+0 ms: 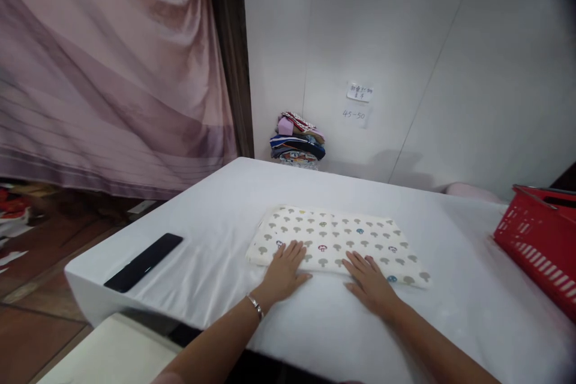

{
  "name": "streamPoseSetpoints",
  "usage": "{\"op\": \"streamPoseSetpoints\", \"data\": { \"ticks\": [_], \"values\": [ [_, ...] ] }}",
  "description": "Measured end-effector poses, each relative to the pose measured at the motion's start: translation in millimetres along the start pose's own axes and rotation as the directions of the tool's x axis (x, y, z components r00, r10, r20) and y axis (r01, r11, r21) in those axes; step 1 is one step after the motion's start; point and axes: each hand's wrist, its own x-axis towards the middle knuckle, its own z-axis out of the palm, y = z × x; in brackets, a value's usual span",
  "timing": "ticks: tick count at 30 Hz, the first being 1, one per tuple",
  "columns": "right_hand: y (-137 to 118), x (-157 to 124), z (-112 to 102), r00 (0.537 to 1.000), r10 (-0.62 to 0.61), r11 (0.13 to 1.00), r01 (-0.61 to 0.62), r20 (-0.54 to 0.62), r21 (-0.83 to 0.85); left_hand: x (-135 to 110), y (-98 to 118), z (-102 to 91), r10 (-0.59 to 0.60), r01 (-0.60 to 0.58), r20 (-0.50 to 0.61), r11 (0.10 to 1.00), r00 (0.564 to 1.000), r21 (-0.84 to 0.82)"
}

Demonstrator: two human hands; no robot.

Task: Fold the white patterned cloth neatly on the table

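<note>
A white cloth printed with small mushrooms (333,231) lies folded into a flat rectangle on the white-covered table (315,318). My left hand (284,270), with a silver bracelet on its wrist, rests flat on the cloth's near edge, left of its middle. Farther right, my right hand (366,281) lies on the same edge with its fingers spread. Both palms face down, and neither hand grips the fabric. What kind of item the cloth is, I cannot tell.
A black phone (144,263) lies at the table's left. On the right stands a red plastic basket (540,246). Past the far edge is a pile of folded clothes (297,141) by the wall. A pink curtain (112,72) hangs at left; a pale stool (108,354) stands near me.
</note>
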Motion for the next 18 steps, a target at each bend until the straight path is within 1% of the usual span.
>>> {"op": "streamPoseSetpoints", "data": {
  "ticks": [2,5,8,9,11,12,13,14,16,18],
  "values": [
    [-3,0,-7,0.999,0.021,0.999,-0.023,0.03,0.048,6,1,-6.1,-0.039,0.04,0.028,0.998,0.999,-0.052],
    [-10,13,-22,0.997,0.054,0.991,-0.059,0.047,0.119,29,1,-17.5,-0.123,0.127,0.05,0.987,0.991,-0.101],
    [-7,38,-33,0.995,0.095,0.989,-0.09,-0.034,0.119,57,-12,-23.5,-0.189,0.187,-0.028,0.98,0.982,-0.064],
    [0,47,-35,0.991,0.118,0.988,-0.111,-0.062,0.106,64,-21,-23.4,-0.204,0.202,-0.051,0.979,0.978,-0.038],
    [23,61,-37,0.976,0.196,0.98,-0.191,-0.099,0.063,74,-42,-19.6,-0.268,0.27,-0.071,0.963,0.961,0.018],
    [38,66,-37,0.96,0.259,0.966,-0.257,-0.11,0.027,77,-53,-16.3,-0.318,0.32,-0.062,0.946,0.946,0.041],
    [54,69,-35,0.936,0.332,0.942,-0.336,-0.114,-0.012,77,-63,-12.4,-0.368,0.371,-0.066,0.927,0.928,0.051],
    [71,70,-33,0.906,0.408,0.909,-0.415,-0.114,-0.041,76,-72,-8.1,-0.394,0.399,-0.072,0.915,0.916,0.055],
    [99,68,-27,0.861,0.488,0.861,-0.502,-0.141,-0.08,73,-83,-0.5,-0.402,0.407,-0.093,0.912,0.911,0.053],
    [116,65,-20,0.849,0.504,0.848,-0.522,-0.162,-0.098,70,-86,3.6,-0.388,0.394,-0.111,0.918,0.915,0.046]
  ]
}}
